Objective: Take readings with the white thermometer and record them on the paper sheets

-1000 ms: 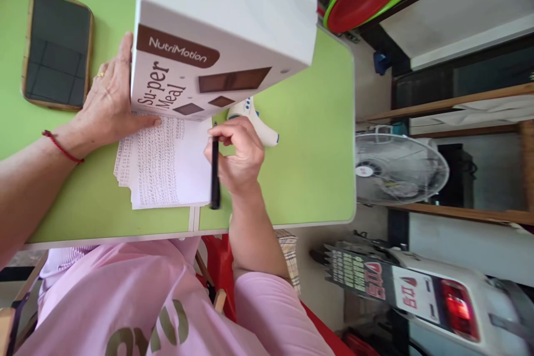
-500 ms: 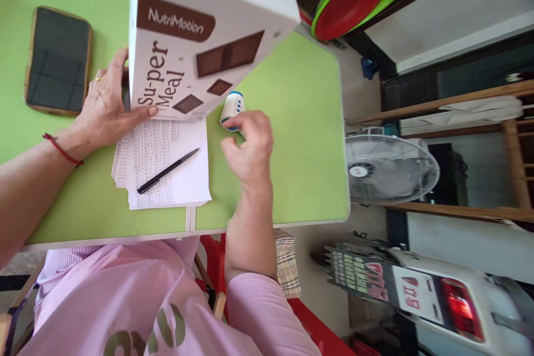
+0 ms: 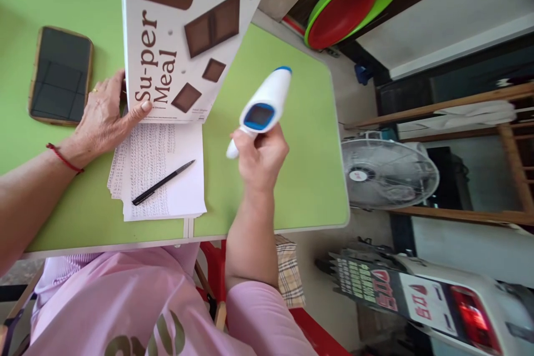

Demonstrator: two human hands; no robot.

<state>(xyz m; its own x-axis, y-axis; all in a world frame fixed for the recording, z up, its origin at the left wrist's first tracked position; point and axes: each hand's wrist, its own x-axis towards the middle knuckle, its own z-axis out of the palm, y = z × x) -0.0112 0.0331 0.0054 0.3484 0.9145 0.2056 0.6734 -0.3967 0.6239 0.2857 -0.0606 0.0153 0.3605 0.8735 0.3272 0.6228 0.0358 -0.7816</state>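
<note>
The right hand (image 3: 263, 157) clasps a white handheld thermometer (image 3: 272, 95) above the green table (image 3: 308, 178), while the left hand (image 3: 104, 117) rests its thumb on the box (image 3: 167, 30), though whether its part-hidden grip is clamped I cannot tell.

Head view, single. Station: above the wearer, at head height, the wearer's shirt (image 3: 137, 300) filling the bottom edge. Facing: forward and steeply down onto the table (image 3: 308, 178), its near edge crossing low in frame. Range: close on left hand (image 3: 104, 111), right hand (image 3: 262, 156) and box (image 3: 167, 50), the last cut by the top edge. Breadth: wide; fan (image 3: 392, 172) and motorbike (image 3: 442, 300) farther off at frame right, appearing sideways.
</note>
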